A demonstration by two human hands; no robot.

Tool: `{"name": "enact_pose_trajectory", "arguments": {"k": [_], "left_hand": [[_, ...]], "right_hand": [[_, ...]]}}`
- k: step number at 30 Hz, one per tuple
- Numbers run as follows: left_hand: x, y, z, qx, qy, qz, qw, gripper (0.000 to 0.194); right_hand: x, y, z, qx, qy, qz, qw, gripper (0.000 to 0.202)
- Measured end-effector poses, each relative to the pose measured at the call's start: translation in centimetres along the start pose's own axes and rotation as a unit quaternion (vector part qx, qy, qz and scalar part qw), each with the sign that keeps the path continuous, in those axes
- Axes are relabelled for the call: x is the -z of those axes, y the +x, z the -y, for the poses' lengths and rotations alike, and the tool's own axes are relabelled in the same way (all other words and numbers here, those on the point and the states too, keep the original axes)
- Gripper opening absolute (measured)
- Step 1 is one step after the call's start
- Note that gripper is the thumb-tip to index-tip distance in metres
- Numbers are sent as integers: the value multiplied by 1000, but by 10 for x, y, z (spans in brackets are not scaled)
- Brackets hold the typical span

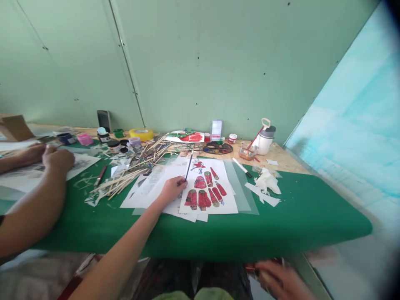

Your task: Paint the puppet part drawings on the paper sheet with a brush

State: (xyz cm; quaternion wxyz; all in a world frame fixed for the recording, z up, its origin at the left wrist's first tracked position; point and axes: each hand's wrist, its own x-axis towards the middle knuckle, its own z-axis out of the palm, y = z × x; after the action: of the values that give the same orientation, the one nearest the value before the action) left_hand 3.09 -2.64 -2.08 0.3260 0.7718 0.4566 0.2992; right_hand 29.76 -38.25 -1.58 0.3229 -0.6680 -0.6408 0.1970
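My left hand (172, 190) is closed round a thin dark paintbrush (189, 165), which points up and away. It rests at the left edge of a white sheet (229, 204) printed with red and green painted figure parts. More papers (146, 196) lie under that sheet and to its left. Below the table's front edge, at the lower right, is my right hand (279, 278). Motion smears its fingers, and I cannot make out whether anything is in them. A reddish object (251, 267) shows beside its fingertips.
At the left, another person's hands (58, 159) work over a sheet. Wooden sticks (125, 183) lie piled between us. Behind stand paint jars (233, 138), yellow tape (141, 133), a palette (218, 148) and a white-grey bottle (265, 141). A marker (241, 167) and crumpled tissue (267, 181) lie right.
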Motion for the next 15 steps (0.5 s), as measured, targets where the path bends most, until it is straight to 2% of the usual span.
{"name": "enact_pose_trajectory", "arguments": {"k": [2,3,6,8,10,12,15], "left_hand": [[0,0,1,-8,5,0,1000,21],[-1,0,2,-12,8,0,1000,20],[-2,0,3,-23,16,2,1000,19],[-2,0,4,-29,24,5,999,23],[-2,0,5,-33,31,6,999,25],[-2,-1,6,-35,35,6,999,21],[-2,-1,8,-37,37,6,999,17]], "right_hand": [[7,38,12,16,-1,-5,1000,28],[9,62,21,34,-11,-29,999,30],[4,141,57,125,-83,-65,987,36],[-10,190,79,184,-223,-34,957,42],[-28,231,91,213,-265,-12,940,42],[-45,261,95,240,-301,11,923,50],[-65,292,90,277,-341,28,898,54]]}}
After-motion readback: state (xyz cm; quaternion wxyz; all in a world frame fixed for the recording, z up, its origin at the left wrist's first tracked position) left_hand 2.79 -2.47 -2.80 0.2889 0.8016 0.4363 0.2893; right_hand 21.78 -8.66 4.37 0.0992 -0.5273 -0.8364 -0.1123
